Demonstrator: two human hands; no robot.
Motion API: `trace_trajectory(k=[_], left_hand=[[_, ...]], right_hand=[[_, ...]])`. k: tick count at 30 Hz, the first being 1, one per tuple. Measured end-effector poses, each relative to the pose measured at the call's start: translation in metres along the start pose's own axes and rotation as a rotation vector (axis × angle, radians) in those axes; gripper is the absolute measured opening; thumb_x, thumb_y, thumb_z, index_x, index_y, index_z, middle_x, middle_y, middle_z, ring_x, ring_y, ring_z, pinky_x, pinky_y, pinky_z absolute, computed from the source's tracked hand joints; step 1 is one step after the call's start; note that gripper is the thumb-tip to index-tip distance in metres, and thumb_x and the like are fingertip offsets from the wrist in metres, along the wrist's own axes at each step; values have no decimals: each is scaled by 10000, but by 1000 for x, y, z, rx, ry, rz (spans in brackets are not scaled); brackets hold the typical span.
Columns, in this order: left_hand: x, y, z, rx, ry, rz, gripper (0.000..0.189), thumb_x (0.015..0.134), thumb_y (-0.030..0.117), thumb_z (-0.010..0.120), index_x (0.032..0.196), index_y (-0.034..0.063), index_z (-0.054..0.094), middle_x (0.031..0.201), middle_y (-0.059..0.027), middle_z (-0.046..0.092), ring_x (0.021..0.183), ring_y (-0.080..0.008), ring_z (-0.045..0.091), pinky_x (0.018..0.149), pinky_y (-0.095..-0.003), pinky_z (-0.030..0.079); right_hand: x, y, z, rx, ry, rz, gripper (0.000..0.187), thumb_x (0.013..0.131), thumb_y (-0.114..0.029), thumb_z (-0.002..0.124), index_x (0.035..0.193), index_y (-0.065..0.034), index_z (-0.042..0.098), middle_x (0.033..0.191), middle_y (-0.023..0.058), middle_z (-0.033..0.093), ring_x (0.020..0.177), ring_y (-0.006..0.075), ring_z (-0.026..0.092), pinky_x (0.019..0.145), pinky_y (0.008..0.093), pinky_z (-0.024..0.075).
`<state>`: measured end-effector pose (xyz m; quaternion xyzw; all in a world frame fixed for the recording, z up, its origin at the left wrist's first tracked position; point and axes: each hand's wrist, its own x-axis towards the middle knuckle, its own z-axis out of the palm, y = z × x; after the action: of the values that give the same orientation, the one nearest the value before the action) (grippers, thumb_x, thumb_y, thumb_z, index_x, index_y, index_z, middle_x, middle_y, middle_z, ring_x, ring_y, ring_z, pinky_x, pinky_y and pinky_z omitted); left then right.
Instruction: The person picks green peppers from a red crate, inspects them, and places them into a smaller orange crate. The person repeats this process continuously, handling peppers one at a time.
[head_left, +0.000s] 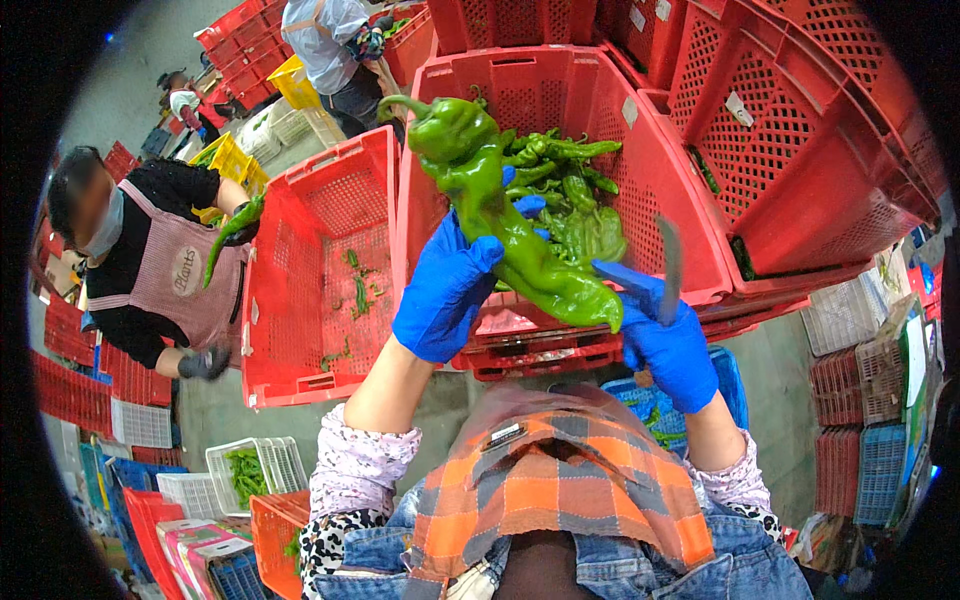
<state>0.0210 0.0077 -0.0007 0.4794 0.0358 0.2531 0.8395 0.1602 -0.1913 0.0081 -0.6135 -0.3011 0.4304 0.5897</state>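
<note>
My left hand (450, 289), in a blue glove, holds a large green pepper (517, 240) by its middle, its curled stem pointing up and left. At the pepper's lower right tip is my right hand (667, 337), also blue-gloved, gripping a small curved knife (669, 270) with its blade upward; the knife's handle is hidden in the fingers. Whether the right fingertips touch the pepper I cannot tell. Behind and below the pepper, a pile of green peppers (581, 199) lies in a red perforated plastic crate (652, 217).
A second red crate (322, 262) at the left holds small green scraps. Beyond it a co-worker in a pink apron (184, 262) holds a long green pepper (234, 229). Tall red crates (757, 127) stand at the right. A blue basket (724, 382) is below my right hand.
</note>
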Motion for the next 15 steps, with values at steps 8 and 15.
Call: trace_trajectory(k=[8, 15], left_hand=[[1, -11, 15, -121, -47, 26, 1026, 721, 302, 826, 1495, 84, 190, 1437, -157, 402, 1276, -286, 461, 1071, -422, 384], [-6, -14, 14, 19, 104, 112, 703, 852, 91, 666, 1445, 60, 288, 1412, -136, 437, 1261, -260, 474, 1070, -390, 378]], right_hand=[[-3, 6, 1, 261, -211, 17, 656, 963, -562, 375, 1363, -47, 451, 986, 181, 689, 458, 73, 469, 434, 183, 376], [0, 1, 6, 316, -203, 164, 547, 945, -443, 522, 1373, -113, 433, 921, 96, 680, 505, 77, 471, 434, 201, 377]])
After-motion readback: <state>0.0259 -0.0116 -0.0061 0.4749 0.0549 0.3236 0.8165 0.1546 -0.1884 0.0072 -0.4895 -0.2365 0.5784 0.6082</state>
